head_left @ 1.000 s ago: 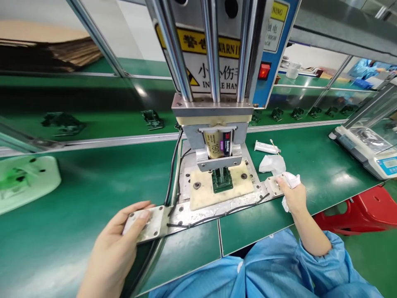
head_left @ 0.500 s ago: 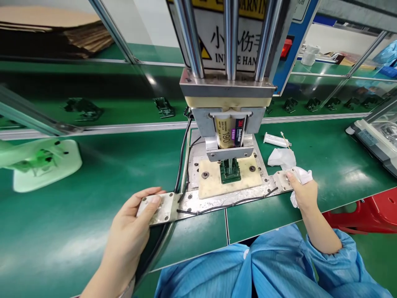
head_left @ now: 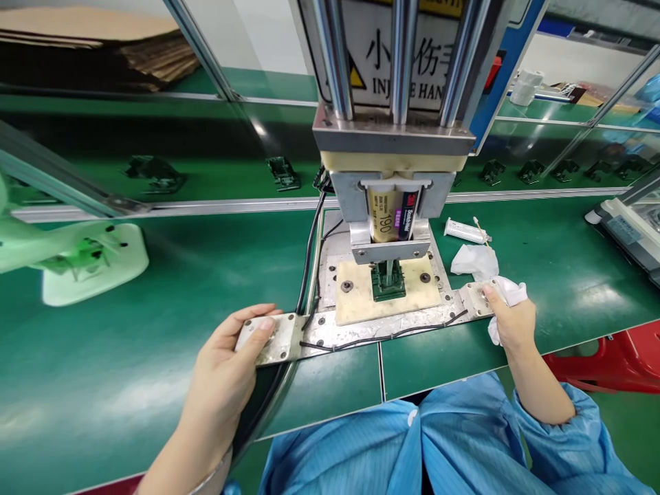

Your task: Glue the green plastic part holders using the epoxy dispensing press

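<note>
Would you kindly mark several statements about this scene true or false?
1. The left hand is on the left end plate. True.
2. The right hand touches nothing. False: the right hand holds white tissue.
3. The cartridge marked 190 lies on the table. False: the cartridge sits in the metal holder.
4. The dark green part is beneath the cartridge. True.
5. The stool is blue. False: the stool is red.

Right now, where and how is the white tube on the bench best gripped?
Probably mid-barrel, from above: the white tube lies flat, long and slim. A swab at its right end and a crumpled wipe just in front crowd those sides.
</note>
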Demonstrator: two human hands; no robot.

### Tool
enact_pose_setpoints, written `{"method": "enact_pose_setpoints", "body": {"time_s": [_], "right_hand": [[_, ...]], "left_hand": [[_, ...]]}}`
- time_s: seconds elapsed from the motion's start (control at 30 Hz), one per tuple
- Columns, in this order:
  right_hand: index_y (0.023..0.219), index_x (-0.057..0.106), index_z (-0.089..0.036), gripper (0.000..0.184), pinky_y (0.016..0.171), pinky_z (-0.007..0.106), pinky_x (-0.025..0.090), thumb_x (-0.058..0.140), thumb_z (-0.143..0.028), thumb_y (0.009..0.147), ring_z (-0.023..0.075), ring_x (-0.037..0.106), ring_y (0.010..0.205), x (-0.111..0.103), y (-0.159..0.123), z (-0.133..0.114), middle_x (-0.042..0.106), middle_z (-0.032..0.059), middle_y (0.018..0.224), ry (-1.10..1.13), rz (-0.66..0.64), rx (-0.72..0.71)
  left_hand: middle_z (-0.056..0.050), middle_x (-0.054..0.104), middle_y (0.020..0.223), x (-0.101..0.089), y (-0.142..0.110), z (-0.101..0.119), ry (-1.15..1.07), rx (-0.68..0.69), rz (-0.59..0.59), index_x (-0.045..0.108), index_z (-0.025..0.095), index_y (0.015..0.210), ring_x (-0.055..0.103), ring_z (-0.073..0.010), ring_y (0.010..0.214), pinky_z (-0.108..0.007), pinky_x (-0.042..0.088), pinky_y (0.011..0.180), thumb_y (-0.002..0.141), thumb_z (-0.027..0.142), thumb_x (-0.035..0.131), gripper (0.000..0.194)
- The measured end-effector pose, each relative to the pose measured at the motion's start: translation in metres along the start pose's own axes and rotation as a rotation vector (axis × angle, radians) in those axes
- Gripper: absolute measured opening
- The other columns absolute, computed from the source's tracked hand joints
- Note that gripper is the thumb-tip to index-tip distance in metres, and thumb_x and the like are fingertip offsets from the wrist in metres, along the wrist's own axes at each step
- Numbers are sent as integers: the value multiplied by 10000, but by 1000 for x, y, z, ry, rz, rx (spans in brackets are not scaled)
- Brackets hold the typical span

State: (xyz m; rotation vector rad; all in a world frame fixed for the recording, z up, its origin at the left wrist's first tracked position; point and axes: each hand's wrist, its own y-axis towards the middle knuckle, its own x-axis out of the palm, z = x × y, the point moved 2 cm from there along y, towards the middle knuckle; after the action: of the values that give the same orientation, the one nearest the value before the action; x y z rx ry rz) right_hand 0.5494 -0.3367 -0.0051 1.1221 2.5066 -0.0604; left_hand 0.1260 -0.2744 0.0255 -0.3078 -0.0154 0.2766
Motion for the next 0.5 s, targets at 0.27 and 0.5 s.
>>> {"method": "enact_pose_setpoints", "body": {"time_s": [0.27,0.5], "right_hand": [[929,782,-143,560,873,447,562,819,-611,624,277,707,835,-2,1,0,767,101,860,12,47,-8],[967,783,-146,606,887,479,554,836,-639,619,292,702,872,-4,1,6,766,111,905,5,43,27]], "left_hand": [[-6,719,978,0,0,-6,18,32,-2,706,222,1008,612,-143,814,-160,499,693,508,642,948,697],[-55,726,1065,-9,-2,8,365,146,-12,683,225,1128,655,-211,876,-243,532,704,649,682,809,674]]}}
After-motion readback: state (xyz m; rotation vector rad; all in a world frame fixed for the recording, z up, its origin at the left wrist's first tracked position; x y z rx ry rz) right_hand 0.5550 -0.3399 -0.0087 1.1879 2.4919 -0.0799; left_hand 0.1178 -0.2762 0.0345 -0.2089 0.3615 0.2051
